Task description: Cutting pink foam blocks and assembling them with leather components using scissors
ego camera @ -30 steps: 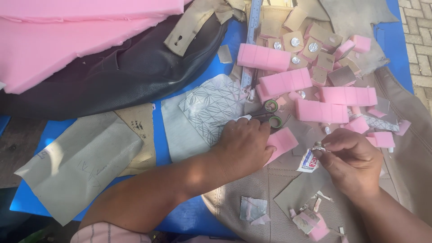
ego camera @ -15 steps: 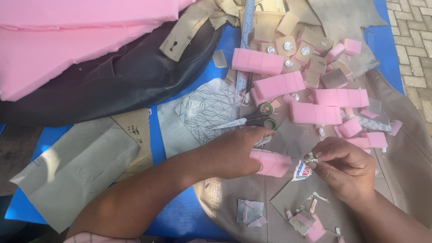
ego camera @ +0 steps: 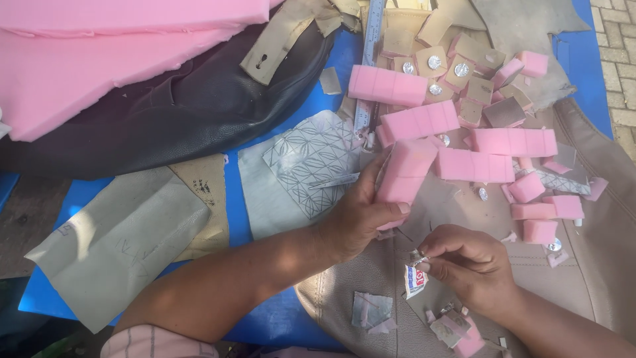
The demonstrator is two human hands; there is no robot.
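On the tan leather (ego camera: 583, 219) before me, items as follows. My left hand (ego camera: 361, 212): clasped around a pink foam block (ego camera: 405, 174), thumb along its lower edge, the block tilted and lifted at the near side of the foam pile. My right hand (ego camera: 467, 262): fingertips pinched on a small metal piece (ego camera: 417, 257), too small to make out; a small wrapper (ego camera: 415, 280) of white, red and blue hangs just beneath the fingers. Further foam strips (ego camera: 387, 85), scored into squares, lie above with loose foam cubes (ego camera: 540, 231) to the right. Card squares (ego camera: 430, 61) with silver studs sit at the top. A steel ruler (ego camera: 368, 63) runs upward beside them. A patterned sheet (ego camera: 311, 156) lies left of my left hand. Black leather (ego camera: 172, 113) and large pink foam slabs (ego camera: 86, 59) fill the upper left, over a blue mat (ego camera: 278, 318).
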